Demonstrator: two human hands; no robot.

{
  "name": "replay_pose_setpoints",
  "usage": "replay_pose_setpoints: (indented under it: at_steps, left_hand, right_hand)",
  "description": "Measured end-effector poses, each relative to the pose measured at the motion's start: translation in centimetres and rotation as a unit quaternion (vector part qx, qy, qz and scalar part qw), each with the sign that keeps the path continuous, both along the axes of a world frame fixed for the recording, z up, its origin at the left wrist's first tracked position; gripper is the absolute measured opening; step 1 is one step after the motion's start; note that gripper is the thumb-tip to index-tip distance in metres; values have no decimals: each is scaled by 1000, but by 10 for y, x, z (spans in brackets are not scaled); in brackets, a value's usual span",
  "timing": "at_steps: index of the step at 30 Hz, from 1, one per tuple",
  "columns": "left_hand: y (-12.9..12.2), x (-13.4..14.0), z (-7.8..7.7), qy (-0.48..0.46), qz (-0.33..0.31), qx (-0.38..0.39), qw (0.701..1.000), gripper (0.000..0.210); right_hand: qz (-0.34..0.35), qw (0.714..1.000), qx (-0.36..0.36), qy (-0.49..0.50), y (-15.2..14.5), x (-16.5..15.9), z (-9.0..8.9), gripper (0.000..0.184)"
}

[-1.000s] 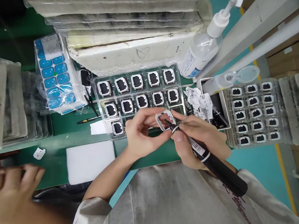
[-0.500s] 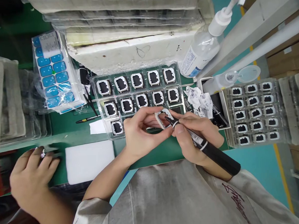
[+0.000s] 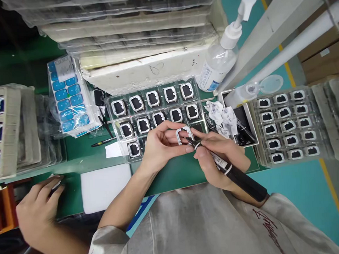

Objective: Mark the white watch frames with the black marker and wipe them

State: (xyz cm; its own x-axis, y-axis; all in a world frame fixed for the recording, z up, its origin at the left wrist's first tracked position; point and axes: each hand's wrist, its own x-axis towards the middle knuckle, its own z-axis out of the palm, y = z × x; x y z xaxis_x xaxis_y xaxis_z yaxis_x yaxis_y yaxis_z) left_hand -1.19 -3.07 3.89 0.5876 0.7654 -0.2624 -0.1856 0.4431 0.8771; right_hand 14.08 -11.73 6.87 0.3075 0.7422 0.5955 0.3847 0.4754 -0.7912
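Observation:
My left hand [image 3: 161, 144] is closed on a small white square frame [image 3: 179, 135], gripping it at the edges with fingers and thumb. A black marker pen [image 3: 237, 178] lies in my right hand [image 3: 219, 156], its tip at the lower right side of the frame. Whether the tip touches the frame, I cannot tell. Just beyond my hands is a clear plastic tray [image 3: 154, 112] with rows of similar white frames with black centres. My left hand covers part of its nearest row.
A co-worker's hand [image 3: 38, 206] holds a small piece at the left, near a white foam pad [image 3: 104, 187]. Behind the tray rises a stack of trays [image 3: 142, 41]. A pump bottle [image 3: 217, 64], crumpled paper [image 3: 222, 116] and another filled tray [image 3: 289, 128] stand rightward.
The camera view has shifted and turned slightly. The frame has tilted a little in my left hand, and the marker tip has moved to its lower edge. A co-worker's hand has also moved.

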Motion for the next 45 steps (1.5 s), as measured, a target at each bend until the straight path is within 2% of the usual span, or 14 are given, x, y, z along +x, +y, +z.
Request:
replay_pose_setpoints:
  at_steps: [3,6,9,11,15,20,27,33,35,36,38,40,42,45]
  left_hand:
    - [-2,2,-4,27,-4,43,999,59]
    - [1,0,-7,122,11,190,974,53]
    - [10,-5,-8,230,39,398,887,46]
    - [18,-8,-6,253,48,481,838,45]
    - [20,-1,-7,260,20,563,784,48]
    - [4,24,-21,336,-113,654,668,52]
    - [-7,25,-33,390,-90,700,591,35]
    - [-13,29,-44,363,-42,696,618,26]
    - [-27,32,-38,348,-16,676,649,22]
    - [-38,34,-34,335,3,649,684,20]
    - [-62,39,-25,275,13,523,806,18]
    - [-86,43,-20,189,-57,333,922,28]
    - [-102,45,-22,156,-59,214,962,41]
    - [-109,36,-36,158,9,139,978,33]
  right_hand:
    - [-14,998,-54,25,-7,1,-8,21]
    - [-72,995,-71,19,-17,11,-22,27]
    - [-129,988,20,-83,-29,31,-42,43]
    - [-150,975,51,-156,-39,45,-56,52]
    - [-191,965,4,-178,-64,65,-81,52]
    - [-247,956,-3,-158,-81,72,-89,49]
    - [-209,950,-52,-226,-83,74,-91,59]
    - [-174,949,-42,-258,-88,79,-93,68]
    - [-175,946,-50,-267,-91,80,-91,66]
    - [-178,944,-54,-272,-91,79,-89,63]
    - [-182,937,-59,-292,-91,74,-84,57]
    - [-164,930,-70,-322,-88,67,-79,54]
    - [-117,932,-91,-332,-86,60,-75,51]
    - [-55,948,-95,-297,-88,60,-77,55]
